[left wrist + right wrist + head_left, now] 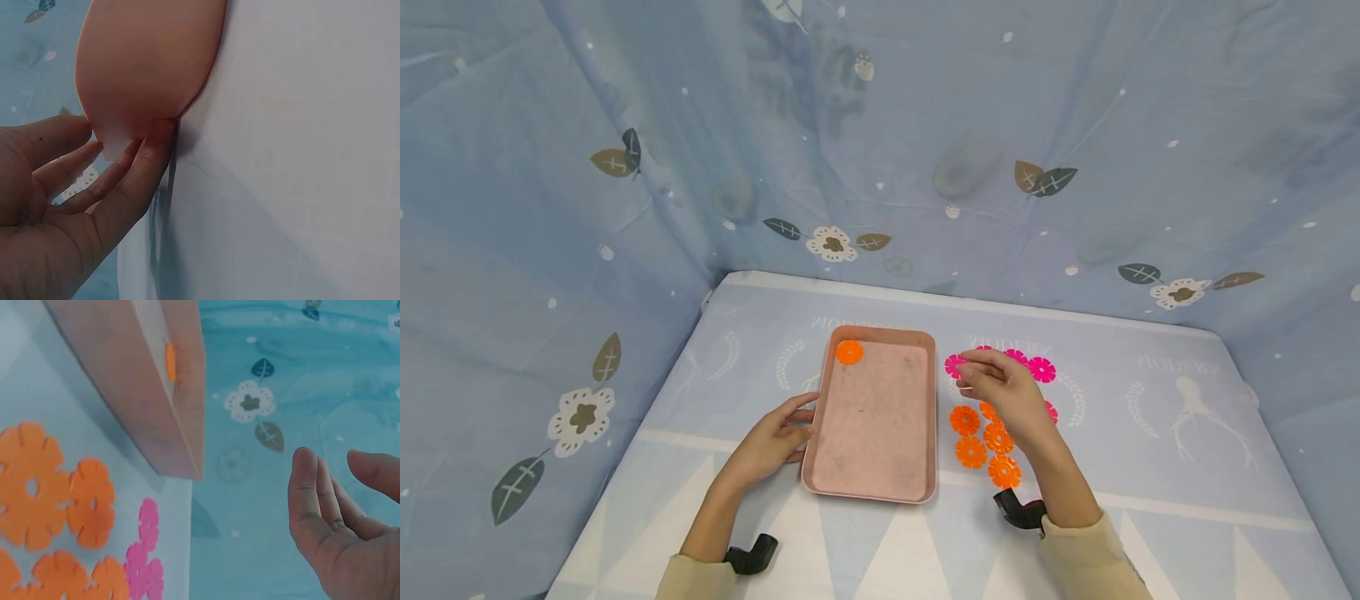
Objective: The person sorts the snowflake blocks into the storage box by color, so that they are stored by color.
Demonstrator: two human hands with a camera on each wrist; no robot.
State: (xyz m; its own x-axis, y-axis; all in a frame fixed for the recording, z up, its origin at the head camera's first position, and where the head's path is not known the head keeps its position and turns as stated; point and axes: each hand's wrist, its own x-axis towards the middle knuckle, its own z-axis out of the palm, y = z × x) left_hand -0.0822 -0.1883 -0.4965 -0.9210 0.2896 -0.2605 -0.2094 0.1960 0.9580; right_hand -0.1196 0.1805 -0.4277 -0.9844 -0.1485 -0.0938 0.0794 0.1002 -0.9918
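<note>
A shallow pink tray [872, 417] lies in the middle of the table, with one orange flower-shaped disc [849, 352] in its far left corner. My left hand [772, 443] is at the tray's left side, its spread fingers [115, 194] touching the outer wall. To the right of the tray, my right hand [1006, 392] hovers over the loose discs. Its thumb and fingers stand apart with nothing between them in the right wrist view. Several pink notched discs [1042, 369] lie around and partly under this hand. Several orange discs [972, 452] lie nearer to me.
Black curved devices are at both wrists, one by the left sleeve [752, 555] and one by the right sleeve [1019, 510]. A patterned pale cloth [1187, 467] covers the table. Blue printed curtains [925, 150] stand behind and at both sides.
</note>
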